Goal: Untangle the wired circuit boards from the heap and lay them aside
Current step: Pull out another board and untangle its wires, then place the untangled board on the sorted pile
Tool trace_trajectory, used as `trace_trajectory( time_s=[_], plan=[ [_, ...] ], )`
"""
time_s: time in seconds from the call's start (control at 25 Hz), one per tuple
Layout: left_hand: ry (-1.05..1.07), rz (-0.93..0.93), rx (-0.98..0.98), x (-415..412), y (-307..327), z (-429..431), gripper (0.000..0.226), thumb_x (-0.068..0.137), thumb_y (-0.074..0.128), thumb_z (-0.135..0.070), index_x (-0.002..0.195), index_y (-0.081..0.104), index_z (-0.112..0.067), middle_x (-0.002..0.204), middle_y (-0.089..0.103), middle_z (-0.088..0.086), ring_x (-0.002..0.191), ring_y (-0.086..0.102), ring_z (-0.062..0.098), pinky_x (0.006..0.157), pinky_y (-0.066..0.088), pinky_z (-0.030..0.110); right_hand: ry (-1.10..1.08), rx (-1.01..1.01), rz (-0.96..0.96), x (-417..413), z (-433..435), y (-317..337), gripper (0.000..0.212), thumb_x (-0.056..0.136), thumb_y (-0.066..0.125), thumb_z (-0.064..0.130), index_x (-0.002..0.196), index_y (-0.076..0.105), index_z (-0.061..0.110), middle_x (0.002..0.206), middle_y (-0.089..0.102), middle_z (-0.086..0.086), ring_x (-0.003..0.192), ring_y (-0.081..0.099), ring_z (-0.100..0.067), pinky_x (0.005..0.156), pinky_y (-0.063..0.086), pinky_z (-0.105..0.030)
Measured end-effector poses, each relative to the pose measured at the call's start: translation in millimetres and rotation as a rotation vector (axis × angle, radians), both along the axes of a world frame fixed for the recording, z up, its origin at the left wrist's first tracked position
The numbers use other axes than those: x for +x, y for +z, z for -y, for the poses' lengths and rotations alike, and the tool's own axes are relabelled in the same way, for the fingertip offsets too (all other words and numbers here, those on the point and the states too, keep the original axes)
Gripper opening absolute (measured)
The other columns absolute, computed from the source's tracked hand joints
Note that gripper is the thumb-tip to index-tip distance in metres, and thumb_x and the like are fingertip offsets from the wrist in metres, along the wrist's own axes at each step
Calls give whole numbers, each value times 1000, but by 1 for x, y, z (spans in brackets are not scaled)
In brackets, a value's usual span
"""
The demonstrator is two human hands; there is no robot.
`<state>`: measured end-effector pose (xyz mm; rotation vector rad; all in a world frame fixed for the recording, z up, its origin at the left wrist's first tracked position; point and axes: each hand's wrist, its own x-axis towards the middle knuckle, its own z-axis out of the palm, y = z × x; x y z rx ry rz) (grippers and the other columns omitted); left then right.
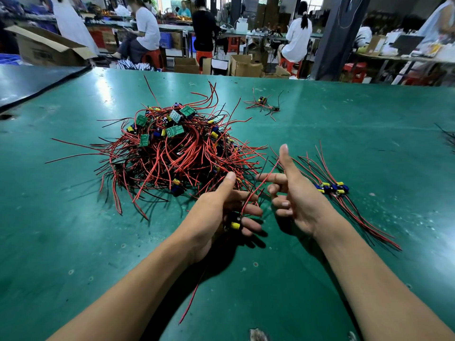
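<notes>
While overhead light glares off its far half, the green worktop (73,217) shows scuffs and pale flecks nearer in, and a dark mat (37,80) overlaps its far left corner. Beyond the far edge the room is a workshop: people (147,28) sit on red stools (154,57) at long benches, open cardboard boxes (49,48) stand about, and a dark pillar (337,38) rises at the right.

The heap (172,148) of wired circuit boards lies left of centre, a mound of red and black leads with small green boards on top. A small cluster (263,104) of the same parts lies apart, further back and to the right. Just right of the right hand, a laid-aside row (332,188) of boards rests on the worktop, leads roughly parallel.

Both forearms reach in from the near edge, the hands near each other just in front of the heap. The left hand (221,210) is turned palm inward, thumb stretched toward the heap, its grip half curled round one wired board (235,223) with a yellow part showing against the fingers. A red wire (258,188) rises from that board across to the right hand. The right hand (295,200) faces palm inward, thumb upright, forefinger pointing left, other fingers bent. The red wire crosses its forefinger, but whether its grip pinches the wire cannot be told.
</notes>
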<state>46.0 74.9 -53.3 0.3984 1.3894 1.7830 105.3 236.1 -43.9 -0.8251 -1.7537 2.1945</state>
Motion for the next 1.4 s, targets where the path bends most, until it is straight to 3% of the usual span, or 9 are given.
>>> trace_trajectory(
  time_s=[0.24,0.4,0.6,0.76,0.88,1.04,1.12,1.24,1.4],
  plan=[
    [-18,106,51,-4,0,2,82,88,26,-73,124,59,-7,109,72,20,77,68,30,67,56,37,86,428,55,8,12,5,74,53,70,89,75,56,19,56,52,4,41,43,-11,40,33,-19],
    [-2,101,74,-8,-1,1,81,89,17,-74,130,56,-15,120,68,19,100,66,38,88,54,43,168,524,107,9,31,4,75,50,85,72,85,47,17,64,71,0,61,73,-17,49,48,-28],
    [1,85,79,-12,-4,0,80,90,15,-74,129,56,-17,114,72,9,87,69,19,73,56,28,132,863,146,8,36,3,37,71,87,36,83,55,22,72,71,-1,65,68,-19,65,60,-40],
    [90,11,44,-8,-4,1,55,99,34,-55,116,65,-12,105,74,8,81,72,23,65,58,32,102,726,87,9,14,11,19,79,79,25,77,60,19,64,66,4,54,63,-16,51,54,-33],
    [320,-327,-70,-9,-8,6,20,97,57,-26,93,72,-14,91,75,7,59,66,19,52,52,28,-112,700,49,11,-10,9,14,82,77,25,75,65,19,60,65,9,51,56,-6,50,43,-19],
    [458,-927,-376,-14,-16,15,6,87,68,-20,89,73,-23,80,71,-12,67,61,2,67,46,13,-306,1009,187,12,-26,-6,13,84,75,30,84,66,21,76,67,10,77,63,-16,69,45,-26],
    [441,-1017,-407,-15,-17,15,10,84,70,-17,93,72,-22,86,70,-13,80,62,-1,71,41,5,-290,1109,269,13,-27,-12,16,85,74,35,87,65,22,83,69,3,85,63,-24,75,47,-32],
    [450,-1123,-439,-16,-20,16,17,84,71,-20,101,69,-21,88,67,-12,88,61,9,79,49,25,-259,1263,348,14,-29,-16,18,87,73,37,93,66,23,98,67,-4,92,62,-29,79,48,-35],
    [486,-1145,-473,-16,-20,16,38,84,70,-27,121,61,-27,83,66,-13,64,54,10,67,48,30,-212,1259,126,12,-21,-10,10,86,75,26,92,70,20,93,68,-1,85,63,-22,83,51,-35]
  ],
)
